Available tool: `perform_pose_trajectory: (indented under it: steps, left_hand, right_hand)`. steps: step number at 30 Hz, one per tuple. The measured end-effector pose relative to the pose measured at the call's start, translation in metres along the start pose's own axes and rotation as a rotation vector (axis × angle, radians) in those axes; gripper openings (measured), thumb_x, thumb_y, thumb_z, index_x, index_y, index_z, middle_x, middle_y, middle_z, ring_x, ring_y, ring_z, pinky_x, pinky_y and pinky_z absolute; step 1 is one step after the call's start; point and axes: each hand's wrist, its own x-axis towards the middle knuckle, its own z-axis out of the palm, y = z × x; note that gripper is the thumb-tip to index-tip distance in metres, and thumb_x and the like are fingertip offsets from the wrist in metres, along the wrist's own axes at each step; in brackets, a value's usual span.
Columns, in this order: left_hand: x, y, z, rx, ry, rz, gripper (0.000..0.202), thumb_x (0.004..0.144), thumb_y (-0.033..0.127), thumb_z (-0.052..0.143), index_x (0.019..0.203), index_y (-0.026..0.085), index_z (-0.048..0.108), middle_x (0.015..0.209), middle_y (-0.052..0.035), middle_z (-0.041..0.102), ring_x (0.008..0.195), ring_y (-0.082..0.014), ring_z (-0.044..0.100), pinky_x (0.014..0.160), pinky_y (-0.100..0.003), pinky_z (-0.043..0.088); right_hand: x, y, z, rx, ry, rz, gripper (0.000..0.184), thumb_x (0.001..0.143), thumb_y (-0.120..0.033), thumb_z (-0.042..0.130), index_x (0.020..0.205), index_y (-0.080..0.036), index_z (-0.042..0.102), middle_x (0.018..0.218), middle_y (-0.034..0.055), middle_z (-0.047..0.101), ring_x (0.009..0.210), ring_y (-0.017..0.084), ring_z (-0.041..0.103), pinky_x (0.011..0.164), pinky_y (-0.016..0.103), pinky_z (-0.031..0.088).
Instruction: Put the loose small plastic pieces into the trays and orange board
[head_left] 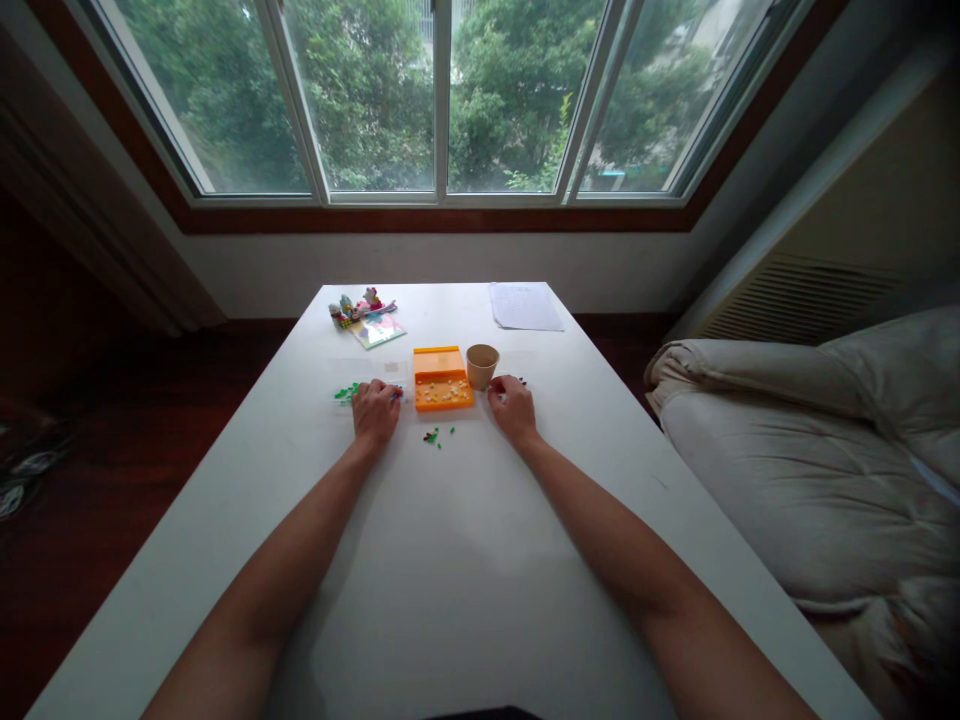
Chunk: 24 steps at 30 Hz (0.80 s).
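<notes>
My left hand [373,410] rests over a clear plastic tray [407,385], its fingers curled down towards small blue bits. Green pieces [345,393] lie in the tray at that hand's left. Just right of a tan paper cup [482,368], my right hand [514,408] is closed, with thumb and fingertips together low over the table. What either hand grips, if anything, is too small to make out. Between the hands sits an orange case [444,400], opened up, with small pale pieces scattered in its near half. Several green and dark pieces [432,436] lie loose in front of it.
On the white table [465,560], small colourful figures [361,306] and a shiny printed card [379,330] stand at the far left. A sheet of paper [526,306] lies at the far right. Dark bits [523,380] show beyond my right hand. A padded sofa [787,450] flanks the table's right.
</notes>
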Motion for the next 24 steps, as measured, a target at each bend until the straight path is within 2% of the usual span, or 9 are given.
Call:
perform_pose_trajectory:
  steps: [6,11,16,24]
  left_hand:
    - [0.001,-0.002,-0.002,-0.043,0.031,-0.005,0.021,0.091,0.025,0.055,0.102,0.027,0.073,0.107,-0.0089,0.064,0.108,-0.029,0.05,0.092,-0.042,0.038]
    - [0.003,-0.013,-0.011,0.011,0.112,-0.196,0.027,0.088,0.022,0.054,0.111,0.025,0.07,0.114,-0.0108,0.061,0.111,-0.0311,0.049,0.091,-0.043,0.038]
    - [0.002,-0.023,-0.011,0.057,0.068,-0.284,0.029,0.086,0.029,0.059,0.114,0.025,0.068,0.117,-0.0123,0.059,0.112,-0.0327,0.048,0.089,-0.044,0.039]
    - [0.002,-0.028,-0.002,0.017,0.01,-0.287,0.032,0.086,0.032,0.06,0.117,0.026,0.064,0.116,-0.0101,0.063,0.11,-0.0311,0.051,0.088,-0.042,0.041]
  right_hand:
    - [0.0,0.001,0.0,0.002,0.003,-0.009,0.011,0.086,-0.025,0.055,0.093,-0.022,0.064,0.091,0.0052,0.066,0.086,0.022,0.059,0.083,0.035,0.044]
    - [0.0,0.003,0.0,0.017,0.001,-0.015,0.011,0.086,-0.025,0.055,0.092,-0.022,0.064,0.091,0.0055,0.066,0.086,0.023,0.059,0.083,0.035,0.044]
    - [0.0,0.005,0.001,0.021,-0.002,-0.011,0.012,0.086,-0.026,0.055,0.093,-0.021,0.064,0.09,0.0058,0.066,0.086,0.023,0.059,0.083,0.036,0.045]
    - [0.0,0.006,0.003,0.011,-0.001,-0.011,0.011,0.086,-0.026,0.055,0.092,-0.022,0.064,0.09,0.0054,0.066,0.086,0.023,0.059,0.083,0.036,0.045]
